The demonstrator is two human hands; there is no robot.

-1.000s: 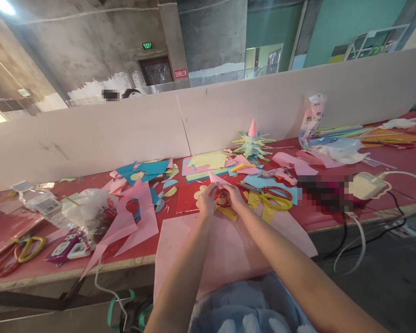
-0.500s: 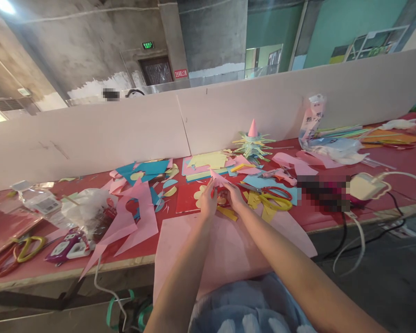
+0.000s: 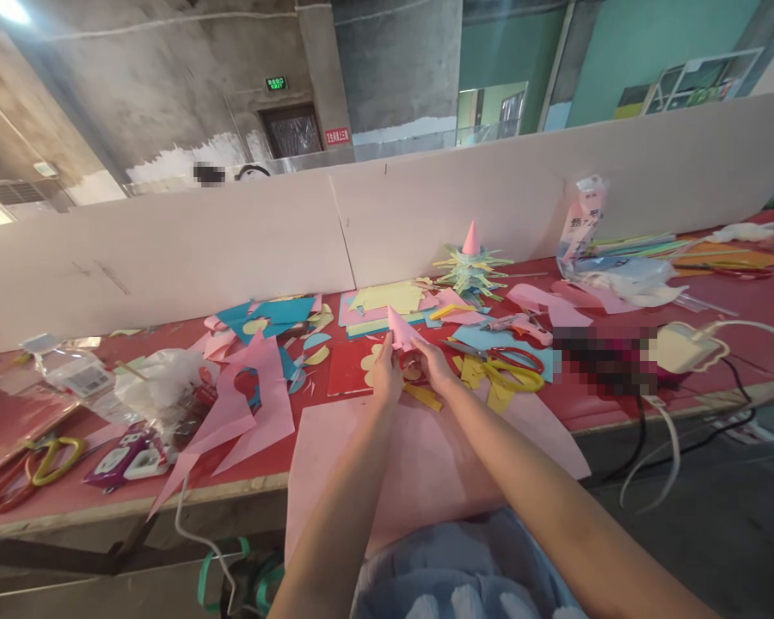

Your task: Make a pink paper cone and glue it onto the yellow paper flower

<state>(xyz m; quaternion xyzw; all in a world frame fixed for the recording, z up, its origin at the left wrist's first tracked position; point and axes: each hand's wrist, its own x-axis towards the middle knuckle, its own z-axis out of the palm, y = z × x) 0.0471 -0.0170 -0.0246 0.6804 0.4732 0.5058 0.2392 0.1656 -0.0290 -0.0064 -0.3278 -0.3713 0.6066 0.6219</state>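
Holding a pink paper cone (image 3: 401,328) tip-up, the left hand (image 3: 385,371) and right hand (image 3: 437,367) close on its base, in front and left of the fringed paper tree (image 3: 471,273). Shaping the cone seems in hand; the next move likely calls for a light, steady grip. Far behind and left of the tree, a green sign (image 3: 275,83) reads "EXIT"; right of the tree, a pink packet's (image 3: 583,220) characters are unclear.
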